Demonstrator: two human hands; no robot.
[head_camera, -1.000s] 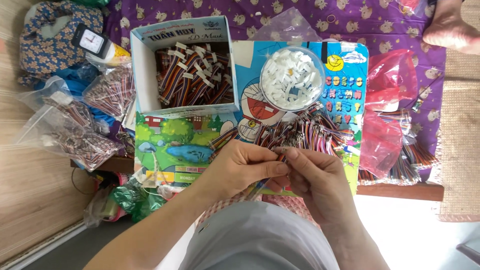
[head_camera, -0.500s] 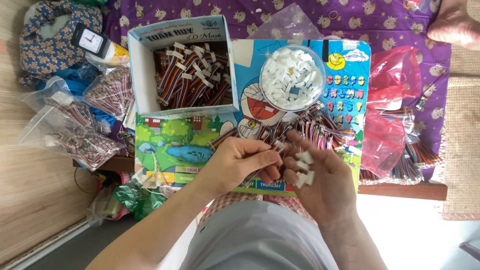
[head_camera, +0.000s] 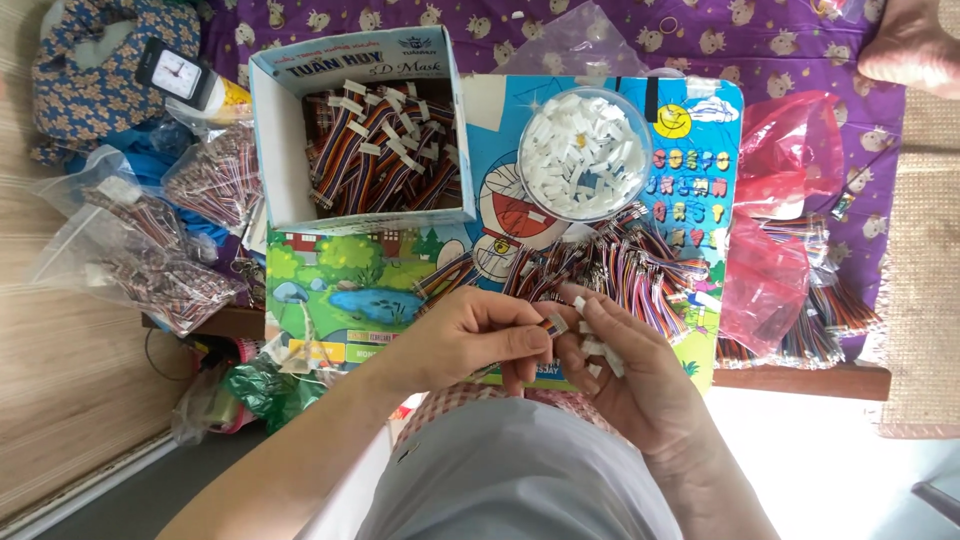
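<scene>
At lower centre, my left hand (head_camera: 470, 340) pinches a striped ribbon cable (head_camera: 553, 325) between its fingers; my right hand (head_camera: 625, 375) cups white connectors (head_camera: 597, 350), fingers curled around them, below the heap of cables (head_camera: 620, 270).

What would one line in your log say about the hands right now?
left hand: pinching striped cable end | right hand: holding white connectors | bowl of white connectors: behind | cardboard box: cables inside

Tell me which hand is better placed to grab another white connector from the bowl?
Probably the left hand: it pinches only one small cable end, while the right hand already cups several white connectors. Both sit similarly near the bowl.
</scene>
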